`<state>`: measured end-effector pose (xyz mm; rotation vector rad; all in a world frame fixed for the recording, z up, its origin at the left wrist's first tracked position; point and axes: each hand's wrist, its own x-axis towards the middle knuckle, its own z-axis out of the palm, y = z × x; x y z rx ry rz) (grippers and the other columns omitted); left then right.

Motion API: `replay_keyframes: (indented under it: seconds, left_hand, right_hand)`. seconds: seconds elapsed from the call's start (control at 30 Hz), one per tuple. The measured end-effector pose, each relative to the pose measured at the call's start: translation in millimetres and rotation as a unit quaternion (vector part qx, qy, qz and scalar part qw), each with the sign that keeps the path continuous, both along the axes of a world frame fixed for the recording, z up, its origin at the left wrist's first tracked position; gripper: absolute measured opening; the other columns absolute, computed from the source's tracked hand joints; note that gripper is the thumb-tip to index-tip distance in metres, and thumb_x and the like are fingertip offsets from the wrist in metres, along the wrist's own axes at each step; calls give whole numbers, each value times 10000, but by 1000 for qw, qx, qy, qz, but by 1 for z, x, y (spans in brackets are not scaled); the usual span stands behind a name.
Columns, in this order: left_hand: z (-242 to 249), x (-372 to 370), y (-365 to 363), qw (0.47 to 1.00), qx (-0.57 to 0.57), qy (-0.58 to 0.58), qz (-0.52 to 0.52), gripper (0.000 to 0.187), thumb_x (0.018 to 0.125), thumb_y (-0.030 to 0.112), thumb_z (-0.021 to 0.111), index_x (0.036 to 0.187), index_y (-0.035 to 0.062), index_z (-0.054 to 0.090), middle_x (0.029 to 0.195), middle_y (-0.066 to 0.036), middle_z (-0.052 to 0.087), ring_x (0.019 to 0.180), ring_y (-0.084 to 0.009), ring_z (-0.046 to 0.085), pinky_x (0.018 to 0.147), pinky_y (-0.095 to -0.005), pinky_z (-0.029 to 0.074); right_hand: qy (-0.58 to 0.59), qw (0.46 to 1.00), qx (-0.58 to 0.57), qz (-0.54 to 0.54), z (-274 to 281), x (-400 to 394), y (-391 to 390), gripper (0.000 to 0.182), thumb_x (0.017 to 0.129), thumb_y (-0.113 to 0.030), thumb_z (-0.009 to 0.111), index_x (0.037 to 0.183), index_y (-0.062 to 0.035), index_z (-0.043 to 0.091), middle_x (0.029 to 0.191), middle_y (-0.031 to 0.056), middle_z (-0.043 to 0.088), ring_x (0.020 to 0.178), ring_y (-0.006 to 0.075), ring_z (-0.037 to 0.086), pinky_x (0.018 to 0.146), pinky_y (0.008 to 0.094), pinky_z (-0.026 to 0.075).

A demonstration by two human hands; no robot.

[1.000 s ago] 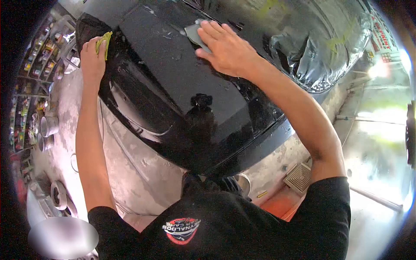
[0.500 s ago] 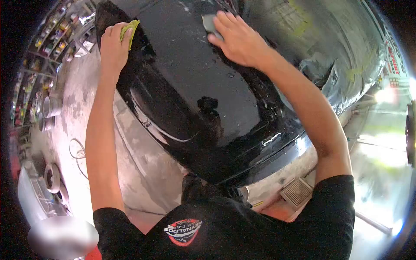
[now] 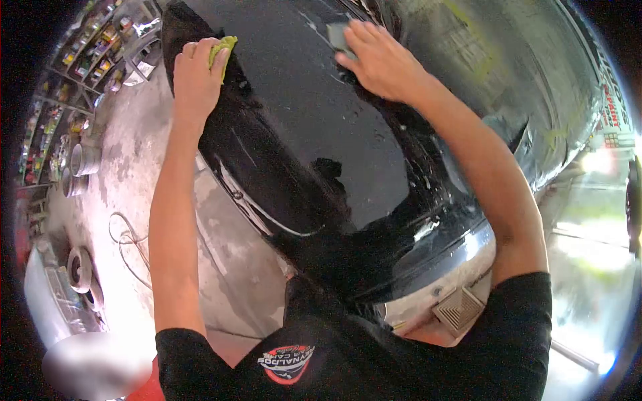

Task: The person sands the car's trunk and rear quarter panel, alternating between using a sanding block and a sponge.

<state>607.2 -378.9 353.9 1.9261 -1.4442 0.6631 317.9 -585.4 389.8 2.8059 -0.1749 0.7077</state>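
Note:
A wet, glossy black car panel (image 3: pixel 321 120) fills the middle of the head view, with water drops and pale streaks on it. My left hand (image 3: pixel 197 75) is closed around a crumpled yellow-green cloth (image 3: pixel 225 55) at the panel's left edge. Farther right, my right hand (image 3: pixel 380 59) lies flattened on the panel, fingers close together. Under its fingertips is a small grey sheet or pad (image 3: pixel 340 39), pressed to the wet surface; it looks like sandpaper, but its grain does not show.
Clear plastic sheeting (image 3: pixel 508 73) covers the car at the upper right. Shelves of cans (image 3: pixel 87 60) line the left side. A looped hose or cable (image 3: pixel 130 237) and wheel-like rings (image 3: pixel 80 271) lie on the floor. A square grate (image 3: pixel 458 311) is near the panel's lower edge.
The view has shifted, so the car panel appears lower and farther right. Both hands also appear farther right. The right hand has slid slightly away along the panel with the grey sheet.

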Motion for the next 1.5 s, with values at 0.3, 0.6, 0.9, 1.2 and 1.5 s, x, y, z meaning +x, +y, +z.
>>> replay_keyframes:
  seconds: [0.3, 0.6, 0.9, 1.2, 1.5]
  left_hand:
    - [-11, 21, 0, 998, -8, -67, -18, 305, 1015, 303, 599, 1213, 74, 642, 1125, -171, 657, 1043, -385, 614, 914, -494, 478]
    - [-2, 16, 2, 998, 53, -20, -2, 361, 1053, 347, 540, 1218, 42, 639, 1165, -181, 658, 1099, -386, 601, 974, -481, 451]
    - [-12, 33, -1, 996, 86, -15, 10, 371, 1067, 330, 524, 1250, 22, 620, 1216, -212, 634, 1133, -399, 586, 988, -489, 449]
    - [-9, 32, 0, 996, 93, -13, -5, 362, 1068, 321, 529, 1268, 31, 612, 1211, -225, 639, 1139, -407, 582, 984, -481, 455]
    - [-5, 30, 2, 995, 88, -32, 14, 384, 1069, 353, 520, 1265, 41, 628, 1235, -208, 646, 1187, -392, 579, 1023, -471, 445]
  right_hand:
    - [84, 992, 75, -58, 21, -133, 73, 552, 1014, -331, 566, 1403, 50, 482, 1521, 241, 442, 1429, 399, 401, 1195, 491, 323]
    - [104, 971, 180, -119, 4, -278, 121, 878, 890, -293, 748, 1552, 44, 282, 1628, 280, 257, 1519, 423, 256, 1250, 506, 236]
    - [109, 966, 188, -143, 9, -297, 117, 684, 958, -383, 648, 1472, 22, 447, 1595, 213, 378, 1497, 376, 334, 1227, 505, 283]
    - [108, 962, 227, -107, 8, -303, 113, 787, 893, -311, 724, 1527, 11, 386, 1636, 209, 312, 1526, 369, 285, 1241, 514, 247]
    - [86, 969, 213, -91, 2, -318, 105, 814, 848, -290, 757, 1508, 31, 406, 1620, 228, 337, 1501, 408, 327, 1219, 532, 290]
